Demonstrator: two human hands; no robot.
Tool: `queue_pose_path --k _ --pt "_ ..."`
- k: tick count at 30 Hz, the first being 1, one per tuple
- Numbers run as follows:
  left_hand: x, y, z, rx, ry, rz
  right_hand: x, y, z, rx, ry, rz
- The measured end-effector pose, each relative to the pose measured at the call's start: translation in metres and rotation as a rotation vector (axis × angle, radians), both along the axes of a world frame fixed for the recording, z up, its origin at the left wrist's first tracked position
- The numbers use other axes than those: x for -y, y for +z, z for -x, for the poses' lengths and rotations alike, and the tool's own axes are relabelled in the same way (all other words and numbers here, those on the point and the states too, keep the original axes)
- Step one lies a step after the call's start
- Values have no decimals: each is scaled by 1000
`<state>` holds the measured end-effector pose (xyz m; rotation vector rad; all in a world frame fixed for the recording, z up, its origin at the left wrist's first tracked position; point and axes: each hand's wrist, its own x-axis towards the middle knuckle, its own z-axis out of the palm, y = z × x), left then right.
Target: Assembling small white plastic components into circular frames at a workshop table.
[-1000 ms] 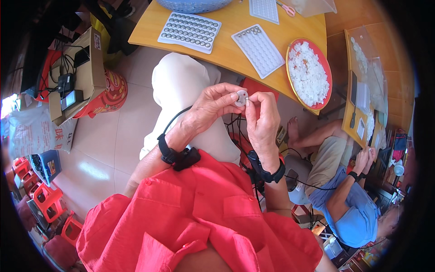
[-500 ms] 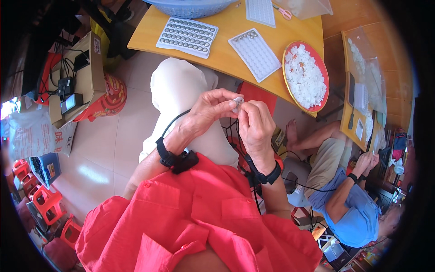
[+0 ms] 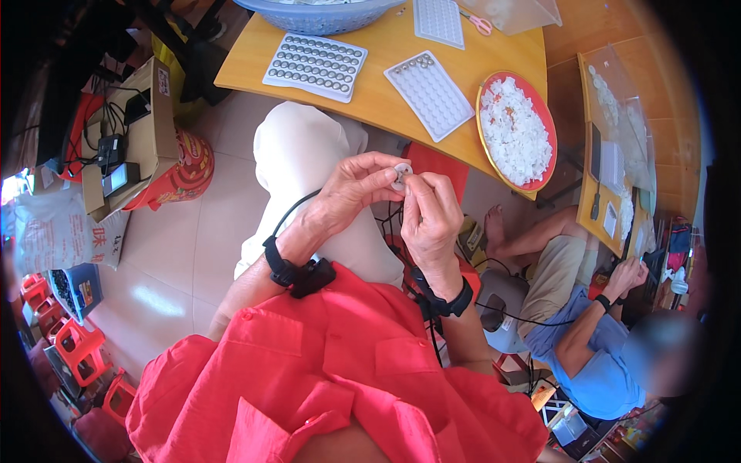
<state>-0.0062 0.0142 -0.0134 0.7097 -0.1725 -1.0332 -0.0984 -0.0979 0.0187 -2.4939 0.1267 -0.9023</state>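
Observation:
Above my lap, my left hand pinches a small round whitish disc between thumb and fingers. Darker, metallic-looking detail shows in the disc's middle, too small to make out. My right hand meets it from the right, thumb and forefinger closed at its edge; its other fingers are curled in. Beyond my hands on the wooden table lies a white tray with a few silvery round pieces along its far end. To its left, another white tray is filled with rows of such pieces.
A red plate heaped with small white pieces stands at the table's right edge. Farther back are a blue basin, a third tray and pink-handled scissors. A co-worker in blue sits at right. Cables hang from my wrists.
The disc's face shows a little more between my fingers, and my right fingertips have shifted slightly at its edge. The whole view has moved a little. The co-worker's hands have shifted slightly.

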Motion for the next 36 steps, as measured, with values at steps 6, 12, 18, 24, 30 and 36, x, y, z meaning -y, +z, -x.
queue_pose_path --k 6,12,18,24,30,36 --pt "-2 0 -3 -55 -40 20 6 29 -4 -22 -35 -340" --pt "-6 -2 -5 -43 -66 51 53 34 -39 -224 -125 -221" --pt "-4 -4 -4 -40 -73 87 100 25 -104 -313 -93 -37" --pt "-9 -7 -3 -29 -59 93 116 5 -145 -387 -148 41" --pt "-10 -3 -3 -26 -64 110 117 -2 -147 -440 -190 -26" --pt "-10 -3 -4 -38 -79 110 126 -2 -150 -467 -106 -70"
